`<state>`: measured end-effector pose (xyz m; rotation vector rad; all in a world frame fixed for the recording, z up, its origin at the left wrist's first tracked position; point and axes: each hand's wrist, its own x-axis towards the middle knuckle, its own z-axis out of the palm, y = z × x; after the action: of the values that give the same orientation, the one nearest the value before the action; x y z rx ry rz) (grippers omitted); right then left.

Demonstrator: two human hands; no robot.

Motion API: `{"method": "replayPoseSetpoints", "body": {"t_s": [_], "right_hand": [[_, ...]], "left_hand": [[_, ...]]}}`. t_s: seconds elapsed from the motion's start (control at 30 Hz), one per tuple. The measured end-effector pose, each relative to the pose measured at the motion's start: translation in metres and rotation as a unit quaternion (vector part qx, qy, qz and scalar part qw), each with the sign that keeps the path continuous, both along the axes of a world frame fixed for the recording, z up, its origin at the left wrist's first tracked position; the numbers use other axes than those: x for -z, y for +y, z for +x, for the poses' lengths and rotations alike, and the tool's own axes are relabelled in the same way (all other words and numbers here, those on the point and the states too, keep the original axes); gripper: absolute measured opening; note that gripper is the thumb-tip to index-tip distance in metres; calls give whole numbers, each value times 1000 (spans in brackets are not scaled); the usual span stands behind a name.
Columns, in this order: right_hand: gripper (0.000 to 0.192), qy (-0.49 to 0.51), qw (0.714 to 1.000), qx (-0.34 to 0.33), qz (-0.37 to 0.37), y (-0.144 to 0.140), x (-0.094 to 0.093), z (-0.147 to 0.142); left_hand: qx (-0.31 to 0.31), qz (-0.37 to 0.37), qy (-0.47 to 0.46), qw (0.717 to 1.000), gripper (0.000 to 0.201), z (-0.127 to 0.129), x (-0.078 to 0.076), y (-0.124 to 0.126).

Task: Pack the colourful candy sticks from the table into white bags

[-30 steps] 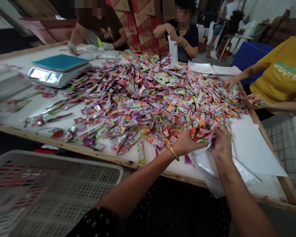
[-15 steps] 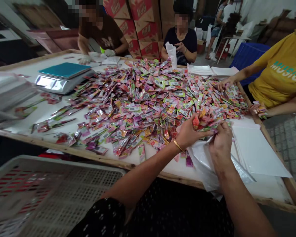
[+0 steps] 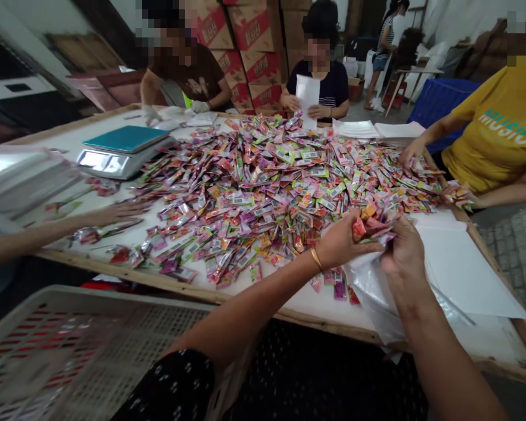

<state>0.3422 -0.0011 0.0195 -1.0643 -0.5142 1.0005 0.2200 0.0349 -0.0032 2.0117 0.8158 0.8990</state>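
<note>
A big heap of colourful small sachets point(image 3: 272, 181) covers the white table point(image 3: 289, 295). My left hand point(image 3: 342, 240), with a gold bangle at the wrist, grips a handful of sachets point(image 3: 370, 225) just above the near right part of the heap. My right hand point(image 3: 403, 251) holds the mouth of a clear plastic bag point(image 3: 372, 292) right beside that handful; the bag hangs over the table's near edge.
A digital scale point(image 3: 120, 149) stands at the far left. White sheets point(image 3: 460, 269) lie at the right. A perforated plastic crate point(image 3: 70, 351) sits below left. Three people work at the far and right sides; another person's arm point(image 3: 61, 231) reaches in from the left.
My left hand lifted the handful of sachets off the heap toward the bag's mouth. Another person's arm came in from the left. The view shifted slightly.
</note>
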Motion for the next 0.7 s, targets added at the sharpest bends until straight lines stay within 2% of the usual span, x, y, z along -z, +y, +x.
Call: {"method": "replayPoseSetpoints", "body": {"t_s": [0.07,0.13,0.23,0.3,0.4,0.5,0.6,0.7], "right_hand": [[10,-20,999,27,3,-1,-1,-1],[9,-35,998,41,24,-1,-4,-4],[9,-30,997,36,62,0,-9,-10],[10,-10,997,22,69,1,-11,-12],[13,25,998,-5,57,2,-11,-12],[14,46,997,-6,56,2,-9,-10],[11,45,997,10,68,1,-6,-10],[10,28,996,34,83,0,-5,-10]], "left_hand": [[59,-8,-48,997,50,-4,-2,-8],[81,17,-67,994,40,-9,-8,-9],[20,62,-63,996,29,-11,-17,-1],[3,87,-76,993,28,-9,-20,9],[18,169,-99,980,37,-3,-18,20],[-27,249,-73,965,49,1,-11,23],[-60,232,-41,970,50,2,-4,18],[-25,145,-45,988,46,3,0,13]]}}
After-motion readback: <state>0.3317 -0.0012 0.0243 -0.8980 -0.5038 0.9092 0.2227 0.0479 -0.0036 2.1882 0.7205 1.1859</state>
